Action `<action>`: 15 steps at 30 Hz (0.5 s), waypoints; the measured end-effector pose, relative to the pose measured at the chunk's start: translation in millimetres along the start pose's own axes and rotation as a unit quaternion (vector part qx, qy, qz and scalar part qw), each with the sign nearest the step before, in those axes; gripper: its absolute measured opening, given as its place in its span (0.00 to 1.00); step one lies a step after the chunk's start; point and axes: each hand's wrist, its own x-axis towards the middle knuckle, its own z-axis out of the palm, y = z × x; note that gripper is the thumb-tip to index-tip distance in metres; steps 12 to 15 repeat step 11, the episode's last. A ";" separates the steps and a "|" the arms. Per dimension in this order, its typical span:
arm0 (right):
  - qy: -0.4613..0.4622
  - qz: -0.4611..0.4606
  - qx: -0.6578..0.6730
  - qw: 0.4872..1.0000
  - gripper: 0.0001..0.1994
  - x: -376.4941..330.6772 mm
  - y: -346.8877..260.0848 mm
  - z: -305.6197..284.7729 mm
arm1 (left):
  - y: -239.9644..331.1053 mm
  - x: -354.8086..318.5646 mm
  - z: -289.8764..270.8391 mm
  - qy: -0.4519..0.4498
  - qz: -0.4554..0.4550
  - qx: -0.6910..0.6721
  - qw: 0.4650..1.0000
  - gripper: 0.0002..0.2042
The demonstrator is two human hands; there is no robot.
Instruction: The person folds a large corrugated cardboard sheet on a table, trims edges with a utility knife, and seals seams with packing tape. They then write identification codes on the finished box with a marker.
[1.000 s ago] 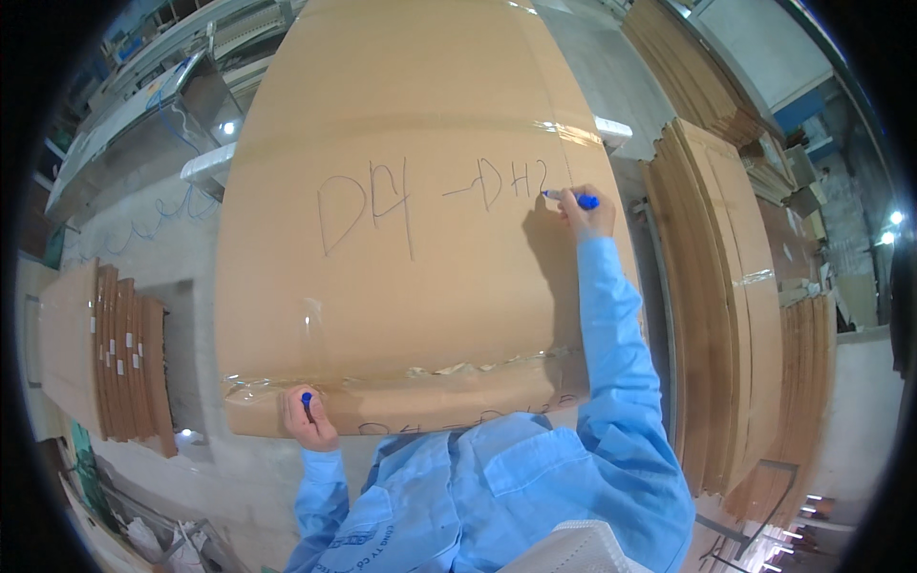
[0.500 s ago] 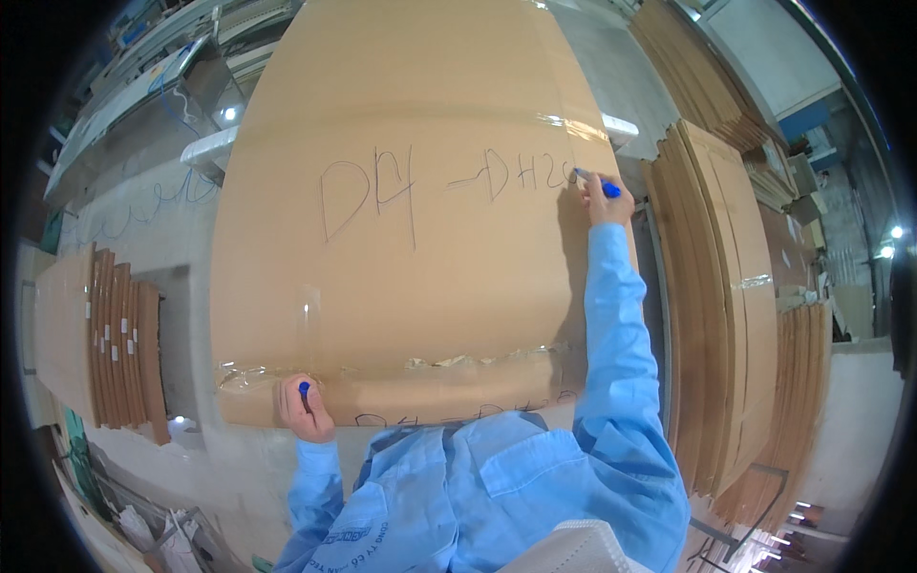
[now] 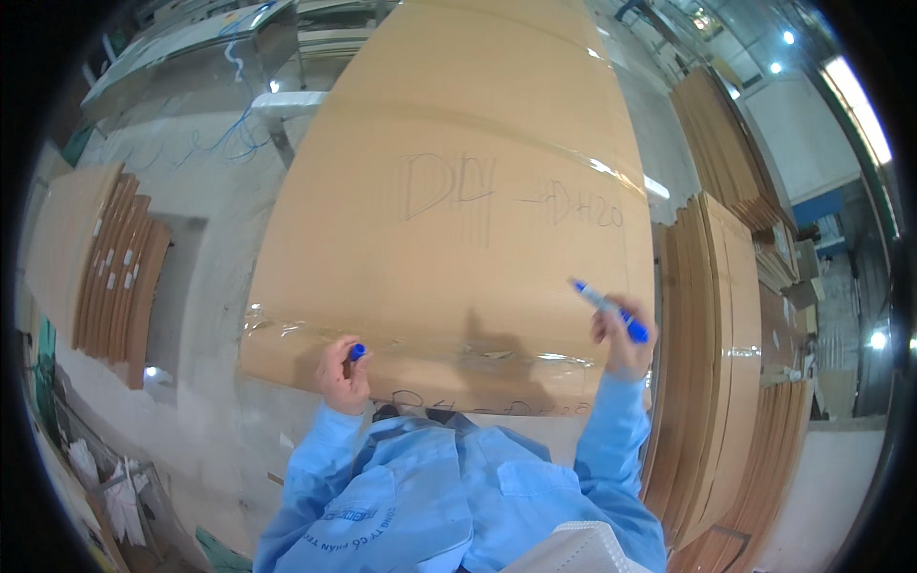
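A large, long cardboard box (image 3: 420, 277) lies in front of me, taped across its top and along its near edge. Handwritten marks run over its upper face, and more are on its near side. In my right hand (image 3: 626, 339) is a blue and grey marker (image 3: 602, 302), uncapped, held above the box's right part with its tip toward the far left. My left hand (image 3: 342, 375) pinches the blue marker cap (image 3: 357, 351) over the near left edge of the box.
Stacks of flat cardboard packages stand on the left (image 3: 119, 277) and right (image 3: 707, 353). White support ends (image 3: 291, 103) stick out from under the box. A blue hose (image 3: 234, 138) lies on the floor at the far left, near a metal-sided table (image 3: 191, 72).
My right hand has drawn back from the writing toward me, lifting the marker off the cardboard. The left hand with the cap has risen slightly. The view has shifted.
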 end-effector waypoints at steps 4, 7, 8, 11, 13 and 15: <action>-0.075 0.085 0.124 0.986 0.13 -81.0 -7.3 50.8 | 16.3 1.6 1.7 -0.131 -0.015 -0.066 0.989 0.09; -0.109 0.140 0.141 0.974 0.12 -123.7 -17.8 56.0 | 32.2 -5.7 25.5 -0.247 -0.064 -0.189 0.948 0.12; -0.110 0.142 0.136 0.974 0.12 -134.5 -23.3 53.4 | 39.2 -9.8 31.4 -0.287 -0.105 -0.248 0.920 0.13; -0.111 0.135 0.135 0.975 0.12 -149.6 -33.9 46.0 | 58.9 -16.7 47.6 -0.383 -0.175 -0.348 0.838 0.16; -0.111 0.135 0.135 0.975 0.12 -149.6 -33.9 46.0 | 58.9 -16.7 47.6 -0.383 -0.175 -0.348 0.838 0.16; -0.111 0.135 0.135 0.975 0.12 -149.6 -33.9 46.0 | 58.9 -16.7 47.6 -0.383 -0.175 -0.348 0.838 0.16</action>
